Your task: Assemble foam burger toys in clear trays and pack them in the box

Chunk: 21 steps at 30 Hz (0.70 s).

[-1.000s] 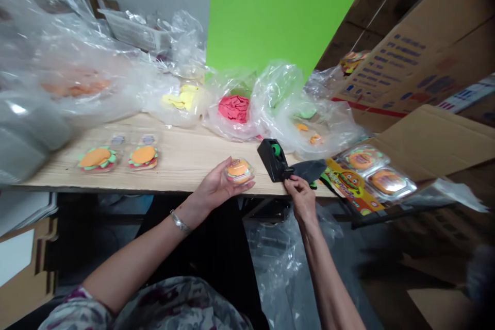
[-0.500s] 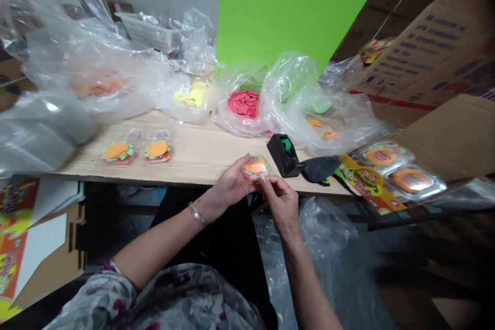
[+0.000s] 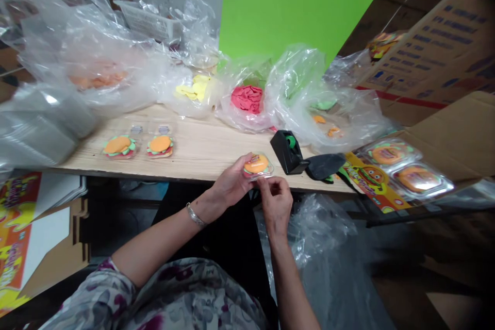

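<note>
My left hand (image 3: 232, 183), with a metal bangle (image 3: 195, 215) on the wrist, holds a clear plastic pack (image 3: 257, 166) containing a foam burger at the table's front edge. My right hand (image 3: 275, 203) pinches at the pack's lower edge, with its fingertips close together. Any thin strip between them is too small to make out. A black tape dispenser (image 3: 288, 152) with a green core stands just to the right of the pack, and a dark flat object (image 3: 324, 166) lies beside it.
Two more burger packs (image 3: 135, 147) lie on the wooden table (image 3: 201, 162). Plastic bags hold red foam (image 3: 247, 99), yellow foam (image 3: 193, 87) and orange foam (image 3: 98, 80) along the back. Packed burgers sit on a printed card (image 3: 375, 178) in an open cardboard box (image 3: 456, 134) at right.
My right hand has moved left from the tape dispenser to the pack's lower edge. My left hand still holds the pack, and the whole view has shifted slightly.
</note>
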{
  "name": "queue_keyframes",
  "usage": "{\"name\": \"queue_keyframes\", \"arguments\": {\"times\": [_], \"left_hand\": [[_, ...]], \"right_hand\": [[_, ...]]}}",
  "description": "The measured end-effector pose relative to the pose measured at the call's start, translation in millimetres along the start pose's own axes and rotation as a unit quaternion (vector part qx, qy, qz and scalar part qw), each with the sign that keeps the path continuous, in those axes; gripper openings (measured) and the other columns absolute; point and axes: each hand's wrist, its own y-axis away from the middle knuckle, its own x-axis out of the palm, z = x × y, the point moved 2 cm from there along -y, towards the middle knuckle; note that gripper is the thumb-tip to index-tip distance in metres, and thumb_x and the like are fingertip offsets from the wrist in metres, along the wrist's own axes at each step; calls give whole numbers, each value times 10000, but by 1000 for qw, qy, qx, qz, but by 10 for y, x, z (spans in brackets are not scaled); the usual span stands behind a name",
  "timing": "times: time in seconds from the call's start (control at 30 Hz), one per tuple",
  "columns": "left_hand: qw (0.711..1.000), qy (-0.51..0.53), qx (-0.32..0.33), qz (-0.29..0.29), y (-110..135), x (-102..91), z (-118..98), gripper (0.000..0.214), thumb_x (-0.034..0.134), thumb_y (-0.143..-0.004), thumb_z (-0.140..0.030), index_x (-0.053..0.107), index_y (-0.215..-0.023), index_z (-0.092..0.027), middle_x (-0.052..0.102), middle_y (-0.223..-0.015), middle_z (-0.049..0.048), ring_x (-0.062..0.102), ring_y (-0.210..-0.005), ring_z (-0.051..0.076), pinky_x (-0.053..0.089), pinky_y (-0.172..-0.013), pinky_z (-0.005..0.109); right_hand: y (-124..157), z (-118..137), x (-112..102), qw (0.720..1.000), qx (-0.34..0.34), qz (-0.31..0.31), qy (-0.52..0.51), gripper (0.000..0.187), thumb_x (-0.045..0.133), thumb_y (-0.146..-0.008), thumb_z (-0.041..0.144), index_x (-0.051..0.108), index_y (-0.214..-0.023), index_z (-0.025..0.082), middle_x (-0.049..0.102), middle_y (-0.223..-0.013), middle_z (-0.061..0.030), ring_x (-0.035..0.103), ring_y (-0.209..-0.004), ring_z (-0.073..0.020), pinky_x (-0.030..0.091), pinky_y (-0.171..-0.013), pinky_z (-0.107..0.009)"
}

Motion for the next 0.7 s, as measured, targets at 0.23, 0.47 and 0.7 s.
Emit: {"name": "queue_keyframes", "arguments": {"times": [0.23, 0.47, 0.7], "left_hand": [[997, 22, -68, 39, 47, -17, -21, 288, 399, -922, -260, 632, -840, -111, 660, -757, 60, 603, -612, 115, 465, -602, 211], [994, -106, -38, 4, 106, -30, -96, 185, 536, -860, -264, 645, -959, -152, 666, -990, 65, 627, -822, 150, 516, -735, 260], [945, -326, -31, 16, -19, 157, -68, 514, 644, -802, -355, 450, -1271, -279, 571, -1258, 49, 593, -1068, 205, 509, -848, 288]], "right_hand": [[-232, 27, -30, 920, -391, -31, 20, 214, 663, -774, 360, 565, -932, 255, 381, -1241, -81, 490, -1126, -250, 448, -934, -487], [-265, 134, -240, 903, -390, 169, 70, 283, 553, -839, 147, 683, -965, 365, 421, -1396, 37, 316, -1351, -257, 343, -1076, -489], [-506, 66, -805, 965, -193, 176, 28, 613, 632, -805, 260, 399, -1368, 319, 621, -1219, -89, 625, -1071, -196, 534, -813, -287]]}}
